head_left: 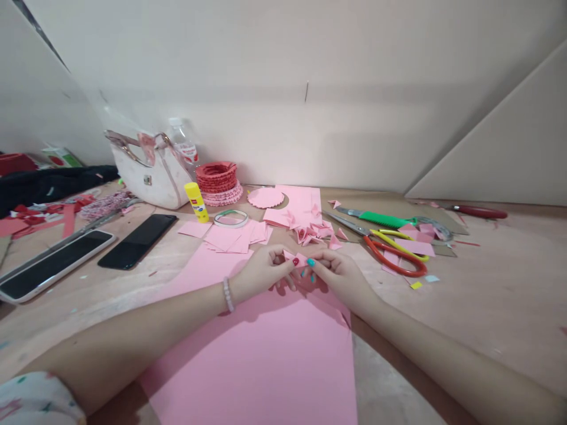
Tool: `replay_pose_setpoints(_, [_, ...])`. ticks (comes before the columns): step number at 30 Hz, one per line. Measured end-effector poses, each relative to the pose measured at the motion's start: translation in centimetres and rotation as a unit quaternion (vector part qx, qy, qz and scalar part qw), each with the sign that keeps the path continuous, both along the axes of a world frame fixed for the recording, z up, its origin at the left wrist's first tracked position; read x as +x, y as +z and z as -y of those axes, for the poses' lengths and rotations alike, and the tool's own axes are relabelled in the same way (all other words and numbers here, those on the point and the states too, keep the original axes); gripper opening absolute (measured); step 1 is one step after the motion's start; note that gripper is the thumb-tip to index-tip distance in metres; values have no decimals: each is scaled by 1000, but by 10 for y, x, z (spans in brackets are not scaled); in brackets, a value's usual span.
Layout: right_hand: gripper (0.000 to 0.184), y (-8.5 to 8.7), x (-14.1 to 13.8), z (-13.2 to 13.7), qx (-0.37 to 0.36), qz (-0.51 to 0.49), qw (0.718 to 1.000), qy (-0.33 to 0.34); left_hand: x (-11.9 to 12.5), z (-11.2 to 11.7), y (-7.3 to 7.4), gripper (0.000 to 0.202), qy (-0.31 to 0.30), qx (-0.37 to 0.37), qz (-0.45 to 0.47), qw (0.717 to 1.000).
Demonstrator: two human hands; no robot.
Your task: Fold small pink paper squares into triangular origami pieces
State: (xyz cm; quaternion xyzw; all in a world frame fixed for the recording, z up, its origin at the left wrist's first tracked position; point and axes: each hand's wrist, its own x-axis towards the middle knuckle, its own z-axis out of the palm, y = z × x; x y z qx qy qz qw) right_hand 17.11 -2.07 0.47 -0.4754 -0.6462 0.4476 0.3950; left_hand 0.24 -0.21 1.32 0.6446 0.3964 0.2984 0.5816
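My left hand and my right hand meet over a large pink paper sheet on the table. Both pinch a small folded pink paper piece between thumbs and fingertips. A beaded bracelet sits on my left wrist. Just beyond my hands lies a pile of small folded pink triangles. Small pink paper squares are spread to the left of that pile.
Orange-handled scissors, green-handled pliers and a red-handled cutter lie to the right. A yellow glue stick, tape roll, red paper stack, handbag, bottle and two phones stand to the left.
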Motion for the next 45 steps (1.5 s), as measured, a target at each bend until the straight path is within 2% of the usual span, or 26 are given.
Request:
replay_pose_setpoints(4, [13, 0, -3, 6, 128, 110, 983, -68, -1, 1, -1, 38, -14, -9, -12, 1000])
replay_pose_setpoints(7, [14, -1, -4, 9, 251, 192, 944, -94, -2, 1, -1, 43, -35, -21, -4, 999])
replay_pose_setpoints(10, [16, -4, -2, 10, 357, 254, 893, -106, -4, -1, -2, 45, -50, -38, 5, 998])
replay_pose_setpoints(13, [16, -9, 2, 10, 439, 292, 844, -100, -6, -6, -4, 39, -59, -70, 22, 996])
replay_pose_setpoints(15, [14, -11, 4, 10, 468, 290, 830, -86, -8, -10, -6, 33, -66, -103, 36, 992])
replay_pose_setpoints(19, [12, -14, 6, 8, 475, 248, 844, -27, -10, -13, -6, 19, -89, -163, 87, 979])
replay_pose_setpoints(23, [16, -13, 8, 7, 473, 236, 848, 34, -11, -12, -1, 19, -116, -197, 131, 965])
replay_pose_setpoints(28, [24, -8, 8, 9, 437, 248, 859, 95, -9, -13, 1, 11, -77, -244, 128, 958])
replay_pose_setpoints(35, [20, -13, 8, 10, 426, 252, 863, 98, -8, -10, 1, 10, -56, -161, 66, 983])
replay_pose_setpoints(39, [19, -16, 7, 8, 436, 239, 863, 89, -7, -9, 0, 19, -68, -113, 35, 991])
replay_pose_setpoints(42, [20, -10, 6, 8, 388, 221, 891, 84, -8, -10, -3, 28, -82, -75, 12, 994])
replay_pose_setpoints(45, [20, 0, 2, 9, 289, 211, 932, 50, -7, -9, -4, 31, -94, -68, 15, 993])
